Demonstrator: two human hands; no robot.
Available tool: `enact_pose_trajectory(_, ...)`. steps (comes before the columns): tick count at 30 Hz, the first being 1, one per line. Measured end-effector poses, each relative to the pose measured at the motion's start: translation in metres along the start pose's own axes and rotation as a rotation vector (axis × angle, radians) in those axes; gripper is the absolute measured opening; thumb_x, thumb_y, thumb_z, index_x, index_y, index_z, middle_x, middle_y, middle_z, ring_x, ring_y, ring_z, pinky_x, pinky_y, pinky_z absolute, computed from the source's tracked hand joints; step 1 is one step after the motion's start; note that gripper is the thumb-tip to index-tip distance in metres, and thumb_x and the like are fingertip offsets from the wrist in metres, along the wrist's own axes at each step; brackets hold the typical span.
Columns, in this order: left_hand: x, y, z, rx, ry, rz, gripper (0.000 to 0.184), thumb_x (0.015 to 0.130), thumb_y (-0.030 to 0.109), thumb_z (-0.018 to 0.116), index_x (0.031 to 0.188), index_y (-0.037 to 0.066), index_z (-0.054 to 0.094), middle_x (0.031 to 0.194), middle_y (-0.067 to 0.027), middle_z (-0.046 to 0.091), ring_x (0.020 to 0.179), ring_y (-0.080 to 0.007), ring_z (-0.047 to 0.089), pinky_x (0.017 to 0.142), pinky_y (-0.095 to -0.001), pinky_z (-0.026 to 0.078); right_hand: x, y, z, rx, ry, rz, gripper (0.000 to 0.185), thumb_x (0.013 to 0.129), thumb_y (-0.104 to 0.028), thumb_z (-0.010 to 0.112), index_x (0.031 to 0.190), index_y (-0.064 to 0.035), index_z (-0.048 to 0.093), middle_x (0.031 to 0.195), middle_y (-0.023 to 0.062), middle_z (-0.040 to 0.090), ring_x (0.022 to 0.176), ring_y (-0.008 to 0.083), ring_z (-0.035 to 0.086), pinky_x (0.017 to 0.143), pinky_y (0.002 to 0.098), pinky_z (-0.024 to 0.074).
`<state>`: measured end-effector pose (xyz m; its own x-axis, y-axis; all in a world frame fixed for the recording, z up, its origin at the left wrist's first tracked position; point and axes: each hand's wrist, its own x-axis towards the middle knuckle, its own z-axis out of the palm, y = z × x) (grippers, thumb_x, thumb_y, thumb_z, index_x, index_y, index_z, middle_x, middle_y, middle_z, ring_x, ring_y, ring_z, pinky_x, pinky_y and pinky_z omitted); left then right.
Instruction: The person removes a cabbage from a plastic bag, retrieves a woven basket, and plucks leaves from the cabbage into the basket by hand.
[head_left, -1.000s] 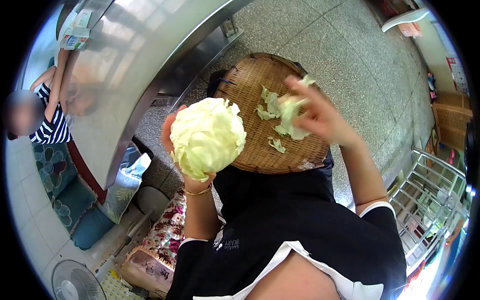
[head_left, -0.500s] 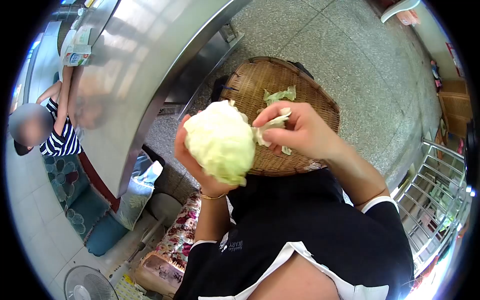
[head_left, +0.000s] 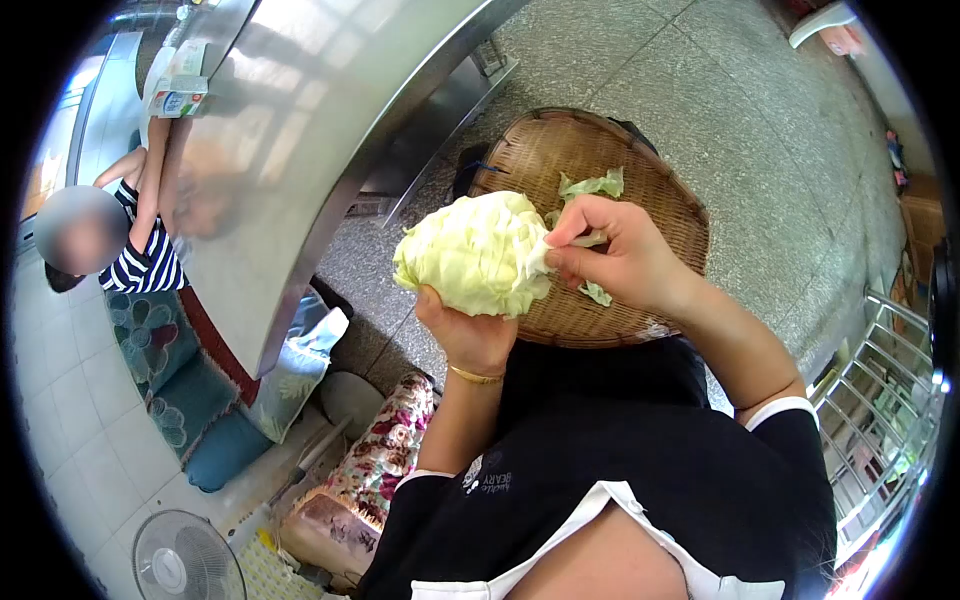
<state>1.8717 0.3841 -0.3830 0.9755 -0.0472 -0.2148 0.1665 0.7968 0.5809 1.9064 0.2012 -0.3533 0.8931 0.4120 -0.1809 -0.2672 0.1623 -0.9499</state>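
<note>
A pale green cabbage (head_left: 468,255) is held up in front of my body, over the near left side of a round woven bamboo tray (head_left: 640,290). My left hand (head_left: 468,335) grips it from below, thumb on the near side and the other fingers hidden behind it. At the cabbage's right end, my right hand (head_left: 615,255) pinches a piece of whitish leaf between thumb and fingers. Torn cabbage leaves (head_left: 597,185) lie on the tray, partly hidden behind my right hand.
A long metal-topped table (head_left: 300,120) runs along the left, with a person in a striped shirt (head_left: 150,255) at its far side. A fan (head_left: 188,560) stands at lower left. A metal rack (head_left: 875,400) is at right, and a flowered cushion (head_left: 385,440) lies near my left elbow.
My left hand has turned the cabbage so it lies more sideways, its end toward my right hand. My right fingers have closed in at the cabbage's edge. The view has shifted slightly.
</note>
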Motion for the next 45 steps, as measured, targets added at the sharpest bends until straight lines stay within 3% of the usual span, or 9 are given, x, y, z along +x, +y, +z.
enact_pose_trajectory(15, 0.013, 0.052, 0.019, -0.253, -0.092, -0.115, 0.089, 0.074, 0.07, 0.056, 0.145, 0.027, 0.025, 0.153, -0.0089, 0.018, 0.14, -0.0428, 0.008, 0.106, -0.0669, 0.015, -0.004, 0.041, -0.043, -1.366, -0.078, -0.204, 0.017, 0.075, -0.023, 0.07, 0.084, -0.0095, 0.064, 0.087, 0.0045, 0.057, 0.088, 0.0274, 0.055, 0.075, 0.0399, 0.047)
enact_pose_trajectory(18, 0.012, 0.048, 0.019, -0.341, -0.13, -0.156, 0.089, 0.074, 0.068, 0.058, 0.146, 0.027, 0.024, 0.154, -0.0084, 0.015, 0.14, -0.0421, 0.004, 0.108, -0.0657, 0.012, -0.005, 0.02, -0.028, -0.97, 0.051, -0.293, 0.033, 0.078, -0.02, 0.069, 0.108, -0.0101, 0.061, 0.09, 0.0048, 0.059, 0.088, 0.0246, 0.058, 0.072, 0.0362, 0.0481)
enact_pose_trajectory(20, 0.012, 0.044, 0.023, -0.336, -0.11, -0.169, 0.089, 0.074, 0.066, 0.06, 0.146, 0.028, 0.023, 0.154, -0.0084, 0.014, 0.141, -0.0412, 0.003, 0.109, -0.0648, 0.011, -0.006, -0.002, -0.01, -0.205, -0.142, 0.029, 0.056, 0.081, -0.007, 0.066, 0.132, -0.0095, 0.044, 0.094, 0.0071, 0.059, 0.087, 0.0167, 0.059, 0.074, 0.0289, 0.0484)
enact_pose_trajectory(23, 0.012, 0.043, 0.027, -0.399, -0.104, -0.234, 0.089, 0.074, 0.063, 0.062, 0.146, 0.028, 0.023, 0.153, -0.0093, 0.015, 0.141, -0.0407, 0.003, 0.11, -0.0628, 0.011, 0.0, 0.01, 0.004, -0.02, -0.316, 0.103, 0.058, 0.084, -0.008, 0.063, 0.136, -0.0093, 0.037, 0.093, 0.0086, 0.064, 0.084, 0.0145, 0.062, 0.069, 0.0284, 0.0488)
enact_pose_trajectory(28, 0.011, 0.053, 0.02, -0.554, -0.206, -0.206, 0.087, 0.077, 0.063, 0.059, 0.146, 0.027, 0.022, 0.154, -0.0084, 0.015, 0.141, -0.0408, 0.002, 0.11, -0.0629, 0.012, -0.006, 0.035, -0.029, -0.506, -0.243, 0.214, 0.033, 0.083, -0.011, 0.063, 0.115, -0.0036, 0.059, 0.102, 0.0118, 0.067, 0.093, 0.0232, 0.065, 0.082, 0.0311, 0.0493)
enact_pose_trajectory(33, 0.01, 0.053, 0.021, -0.236, -0.131, 0.007, 0.085, 0.077, 0.064, 0.057, 0.145, 0.023, 0.025, 0.152, -0.0103, 0.02, 0.139, -0.043, 0.014, 0.106, -0.0662, 0.019, -0.021, 0.03, -0.036, -0.891, -0.355, -0.084, 0.055, 0.08, -0.026, 0.07, 0.129, -0.0076, 0.051, 0.124, 0.0152, 0.056, 0.099, 0.0183, 0.062, 0.078, 0.0303, 0.0512)
enact_pose_trajectory(38, 0.007, 0.023, 0.031, 0.359, 0.006, 0.393, 0.096, 0.072, 0.06, 0.064, 0.143, 0.009, 0.024, 0.141, -0.0154, 0.037, 0.127, -0.0369, 0.041, 0.103, -0.053, 0.037, -0.007, -0.023, 0.0, -0.072, -0.218, 0.148, 0.087, 0.074, -0.04, 0.077, 0.139, -0.0032, 0.033, 0.128, 0.0156, 0.049, 0.109, 0.0226, 0.055, 0.086, 0.0353, 0.049)
enact_pose_trajectory(40, 0.006, 0.02, 0.042, 0.351, -0.032, 0.43, 0.112, 0.059, 0.045, 0.086, 0.143, 0.008, 0.022, 0.135, -0.0138, 0.042, 0.123, -0.0307, 0.045, 0.101, -0.0456, 0.043, 0.0, -0.011, 0.014, -0.006, -0.154, 0.077, 0.084, 0.076, -0.04, 0.075, 0.137, -0.0008, 0.033, 0.118, 0.0127, 0.052, 0.103, 0.0187, 0.055, 0.087, 0.0322, 0.0466)
enact_pose_trajectory(45, 0.003, 0.021, 0.022, 0.261, -0.026, 0.329, 0.112, 0.058, 0.044, 0.086, 0.142, 0.009, 0.021, 0.135, -0.0144, 0.04, 0.124, -0.0303, 0.044, 0.102, -0.0464, 0.042, -0.002, -0.016, 0.015, 0.205, -0.154, 0.082, 0.064, 0.085, -0.028, 0.066, 0.134, -0.0003, 0.036, 0.117, 0.0118, 0.053, 0.105, 0.0184, 0.054, 0.091, 0.0336, 0.0453)
